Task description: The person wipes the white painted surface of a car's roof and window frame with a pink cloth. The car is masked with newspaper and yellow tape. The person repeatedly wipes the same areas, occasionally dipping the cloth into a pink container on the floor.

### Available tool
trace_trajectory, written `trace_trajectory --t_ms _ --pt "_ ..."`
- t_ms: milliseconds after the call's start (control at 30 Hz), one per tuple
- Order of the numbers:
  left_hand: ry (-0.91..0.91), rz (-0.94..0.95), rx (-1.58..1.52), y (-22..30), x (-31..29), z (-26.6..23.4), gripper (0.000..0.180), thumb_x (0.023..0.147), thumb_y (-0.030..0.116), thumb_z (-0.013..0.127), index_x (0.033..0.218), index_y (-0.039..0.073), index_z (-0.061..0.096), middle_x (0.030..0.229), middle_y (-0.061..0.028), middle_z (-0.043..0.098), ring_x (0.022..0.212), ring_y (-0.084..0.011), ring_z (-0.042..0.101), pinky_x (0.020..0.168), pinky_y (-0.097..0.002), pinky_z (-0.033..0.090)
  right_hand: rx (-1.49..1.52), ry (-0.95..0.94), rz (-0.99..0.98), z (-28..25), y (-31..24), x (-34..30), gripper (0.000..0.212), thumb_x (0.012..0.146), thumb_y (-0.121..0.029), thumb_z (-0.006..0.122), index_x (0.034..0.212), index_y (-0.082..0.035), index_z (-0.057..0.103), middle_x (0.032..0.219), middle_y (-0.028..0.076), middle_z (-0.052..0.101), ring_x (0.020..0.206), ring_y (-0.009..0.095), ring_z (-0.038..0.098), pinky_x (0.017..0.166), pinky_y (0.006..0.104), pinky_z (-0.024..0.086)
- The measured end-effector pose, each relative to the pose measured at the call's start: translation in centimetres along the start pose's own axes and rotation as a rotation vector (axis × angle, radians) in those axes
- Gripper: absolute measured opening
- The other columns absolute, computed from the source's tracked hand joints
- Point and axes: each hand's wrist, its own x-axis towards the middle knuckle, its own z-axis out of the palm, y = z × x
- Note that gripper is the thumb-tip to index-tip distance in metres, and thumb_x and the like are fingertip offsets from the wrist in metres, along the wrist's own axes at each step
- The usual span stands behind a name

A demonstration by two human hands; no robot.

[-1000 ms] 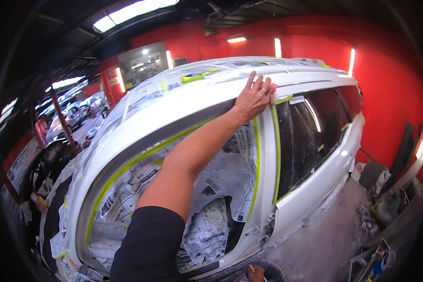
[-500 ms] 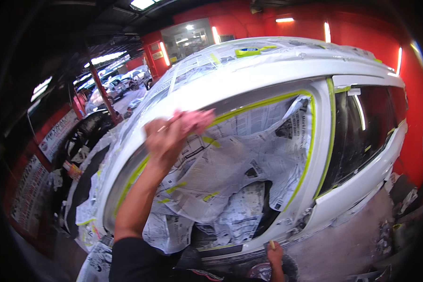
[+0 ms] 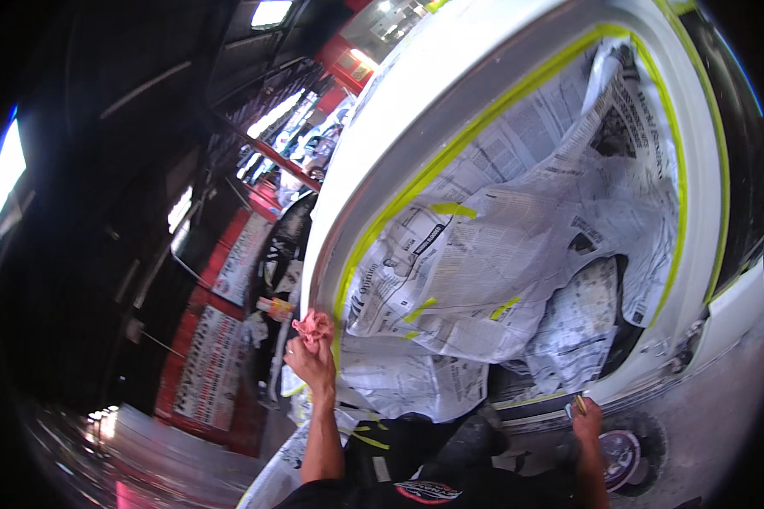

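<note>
My left hand (image 3: 311,366) is closed round a crumpled pink cloth (image 3: 314,326). The cloth lies against the lower front end of the white car frame (image 3: 361,182), beside a line of yellow-green masking tape (image 3: 484,121). Newspaper sheets (image 3: 501,246) cover the car's door opening inside that line, with short tape strips on them. Lower right, my right hand (image 3: 587,421) is held near the sill, its fingers closed on a small, thin piece with a tan edge (image 3: 581,405). What kind of thing that is cannot be made out.
Below my right hand stands a round, dark thing with a purple-and-white top (image 3: 623,458). Dark car parts (image 3: 282,246) and a red wall with white banners (image 3: 204,365) are on the left. A dark rear window (image 3: 743,161) lies at the right.
My left hand has moved with the pink cloth from the upper roof edge down to the frame's lower front end. The view has tilted and come closer. My right hand still holds its small piece.
</note>
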Motion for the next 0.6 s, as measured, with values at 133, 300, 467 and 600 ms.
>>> trace_trajectory --t_ms 133,300,467,600 --pt "-0.163 -0.271 -0.413 3.7 -4.0 -1.5 0.018 0.086 0.012 0.063 0.096 -0.002 0.058 0.085 -0.0048 0.057 0.08 -0.0146 0.051 0.073 -0.031 0.046 0.078 -0.085 0.079 2.7 1.5 -1.1 0.016 0.084 -0.007 0.066 0.098 -0.001 0.067 0.08 0.01 0.063 0.073 0.018 0.06 0.07 0.0352 0.049" --pt "-0.641 -0.714 -0.909 10.8 -13.4 -0.8 0.036 0.084 0.018 0.076 0.109 0.004 0.054 0.098 -0.0044 0.061 0.09 -0.0137 0.058 0.079 -0.0317 0.05 0.509 -0.159 0.149 5.1 -3.0 -1.8 0.023 0.086 -0.004 0.065 0.108 0.001 0.065 0.091 0.005 0.065 0.082 0.014 0.06 0.075 0.0311 0.049" --pt "-1.026 -0.803 -1.281 18.0 -21.4 2.3 0.041 0.096 0.017 0.068 0.13 0.003 0.051 0.106 -0.0077 0.064 0.097 -0.0147 0.059 0.086 -0.0297 0.05 0.543 0.067 0.046 7.1 -15.7 -2.4 0.019 0.097 -0.009 0.062 0.113 0.001 0.058 0.099 0.008 0.067 0.089 0.013 0.062 0.083 0.0306 0.05" --pt "-1.494 -0.823 -1.251 19.1 -24.5 4.6 0.05 0.106 0.035 0.052 0.146 0.007 0.041 0.136 -0.0115 0.056 0.111 -0.0159 0.061 0.098 -0.0312 0.049 0.596 0.047 -0.165 10.7 -19.2 -3.8 0.034 0.096 -0.015 0.061 0.124 0.002 0.051 0.13 0.019 0.059 0.116 0.03 0.06 0.099 0.0415 0.048"
